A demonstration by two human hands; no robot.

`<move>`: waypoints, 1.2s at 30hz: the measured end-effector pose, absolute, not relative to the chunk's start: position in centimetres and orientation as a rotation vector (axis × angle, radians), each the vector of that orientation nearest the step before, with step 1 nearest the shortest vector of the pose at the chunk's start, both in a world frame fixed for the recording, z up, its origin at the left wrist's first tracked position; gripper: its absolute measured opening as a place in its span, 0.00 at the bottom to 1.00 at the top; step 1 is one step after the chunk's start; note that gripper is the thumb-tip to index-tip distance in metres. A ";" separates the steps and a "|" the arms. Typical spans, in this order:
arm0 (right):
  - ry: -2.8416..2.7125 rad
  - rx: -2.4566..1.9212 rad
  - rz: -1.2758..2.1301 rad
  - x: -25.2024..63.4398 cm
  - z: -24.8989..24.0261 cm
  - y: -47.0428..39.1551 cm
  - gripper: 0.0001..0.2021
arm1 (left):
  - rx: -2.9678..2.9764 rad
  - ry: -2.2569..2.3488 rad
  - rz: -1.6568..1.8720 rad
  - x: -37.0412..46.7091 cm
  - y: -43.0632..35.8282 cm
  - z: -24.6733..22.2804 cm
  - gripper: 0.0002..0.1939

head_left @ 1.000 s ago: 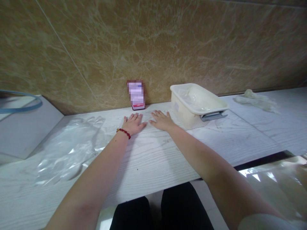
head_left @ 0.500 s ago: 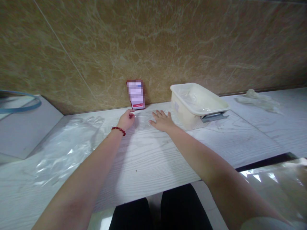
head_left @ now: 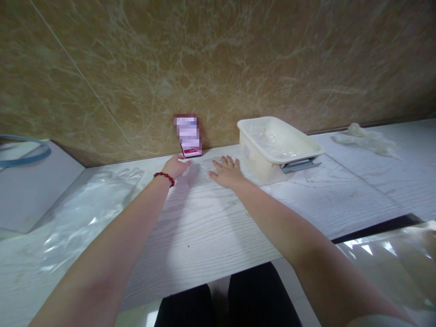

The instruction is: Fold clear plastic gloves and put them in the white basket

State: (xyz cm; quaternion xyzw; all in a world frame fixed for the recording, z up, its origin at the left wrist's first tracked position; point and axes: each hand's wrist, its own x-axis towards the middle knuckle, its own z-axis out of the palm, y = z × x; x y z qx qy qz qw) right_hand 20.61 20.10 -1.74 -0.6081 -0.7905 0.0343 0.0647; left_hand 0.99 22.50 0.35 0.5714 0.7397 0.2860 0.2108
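a person's bare hands work low over a pale wood-grain counter [head_left: 211,236], the right hand [head_left: 226,175] released and spread, palm down with fingers fanned, at the edge of what looks like a thin clear film [head_left: 201,172]. the left hand [head_left: 175,166], a red beaded bracelet [head_left: 165,176] at its wrist, bends its fingers toward the film's other side; whether they pinch an edge or close on nothing, one cannot tell. the film lies between the two grips and appears mostly laid out flat, though its outline is too faint to show whether every part is smooth. just beyond the left fingertips, a phone [head_left: 189,134] leans against a marbled wall [head_left: 238,54]. beside the right hand, on its outer side, stands a cream tub [head_left: 262,163] with clear plastic [head_left: 269,138] inside and a grey latch [head_left: 299,166] hanging out. outward of the left hand, rumpled plastic bags [head_left: 91,200] lie untouched, neither gathered nor straightened, near a white box [head_left: 37,190]; well past the tub rests a limp, pale piece of plastic [head_left: 368,138].
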 end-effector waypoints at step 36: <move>-2.314 -1.863 0.087 20.4 -2.0 20.1 0.35 | 2.243 1.771 0.699 0.1 20.7 0.6 0.21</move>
